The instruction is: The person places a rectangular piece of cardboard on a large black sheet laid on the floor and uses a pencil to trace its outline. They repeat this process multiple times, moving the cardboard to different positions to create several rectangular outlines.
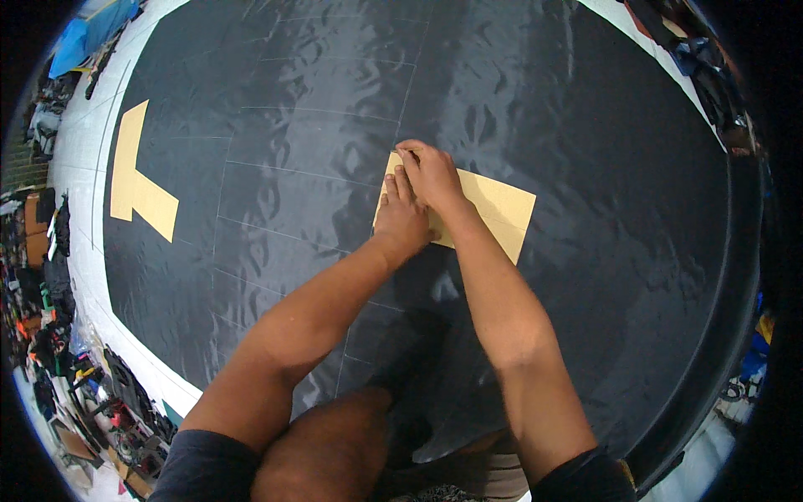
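Yellow card (pixel 504 209): I see it lying on the black sheeting (pixel 619 209), around the middle.
Left hand (pixel 403 221): fingers slightly apart, resting on its left end.
Right hand (pixel 437 178): fingers bunched at its far-left corner; whether clamped, I can't tell.

Pale-yellow sheet (pixel 499 201) was partly hidden — left hand (pixel 403 222) and right hand (pixel 432 174) covered much of its left part. Whether the right fingertips held anything: too small to tell. Left-side clutter (pixel 104 410) was blurred — cut off by the rim.
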{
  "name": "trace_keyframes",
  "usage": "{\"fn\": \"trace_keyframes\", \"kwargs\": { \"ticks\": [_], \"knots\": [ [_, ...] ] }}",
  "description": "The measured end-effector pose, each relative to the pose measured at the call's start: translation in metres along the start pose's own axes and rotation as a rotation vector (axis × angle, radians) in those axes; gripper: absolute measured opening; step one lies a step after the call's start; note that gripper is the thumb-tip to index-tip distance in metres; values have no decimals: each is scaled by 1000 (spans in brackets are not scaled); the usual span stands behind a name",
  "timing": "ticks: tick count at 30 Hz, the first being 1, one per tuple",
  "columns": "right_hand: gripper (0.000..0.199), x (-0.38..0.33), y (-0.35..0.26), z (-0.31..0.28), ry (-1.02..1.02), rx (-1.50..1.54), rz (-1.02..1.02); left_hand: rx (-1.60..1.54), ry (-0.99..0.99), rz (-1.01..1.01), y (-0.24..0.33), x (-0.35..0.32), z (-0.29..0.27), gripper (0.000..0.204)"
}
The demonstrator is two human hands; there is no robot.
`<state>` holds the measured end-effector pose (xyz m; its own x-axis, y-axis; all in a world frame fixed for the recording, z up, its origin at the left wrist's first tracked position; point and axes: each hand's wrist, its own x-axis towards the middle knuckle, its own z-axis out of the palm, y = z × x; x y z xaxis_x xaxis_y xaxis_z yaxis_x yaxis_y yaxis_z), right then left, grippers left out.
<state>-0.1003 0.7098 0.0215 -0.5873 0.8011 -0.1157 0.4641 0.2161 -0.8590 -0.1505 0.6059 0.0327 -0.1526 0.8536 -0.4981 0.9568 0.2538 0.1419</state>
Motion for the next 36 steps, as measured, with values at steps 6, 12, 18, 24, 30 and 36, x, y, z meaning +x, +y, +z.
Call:
{"fn": "trace_keyframes", "kwargs": {
  "ticks": [6,12,18,24,30,36],
  "knots": [
    [25,-30,42,-39,145,-168,-39,-44,-32,-31,5,-3,-13,104],
    [27,-88,85,-132,287,-248,206,51,-31,18,10,0,-17,109],
    [29,-100,125,-140,404,-80,284,147,-94,63,11,9,-13,108],
    [24,-105,136,-130,620,0,260,121,-51,85,13,8,-12,106],
    [22,-104,127,-122,620,39,280,110,-30,83,6,7,-9,106],
    [22,-107,129,-124,603,-201,226,95,-72,61,9,8,-13,106]
  ]
}}
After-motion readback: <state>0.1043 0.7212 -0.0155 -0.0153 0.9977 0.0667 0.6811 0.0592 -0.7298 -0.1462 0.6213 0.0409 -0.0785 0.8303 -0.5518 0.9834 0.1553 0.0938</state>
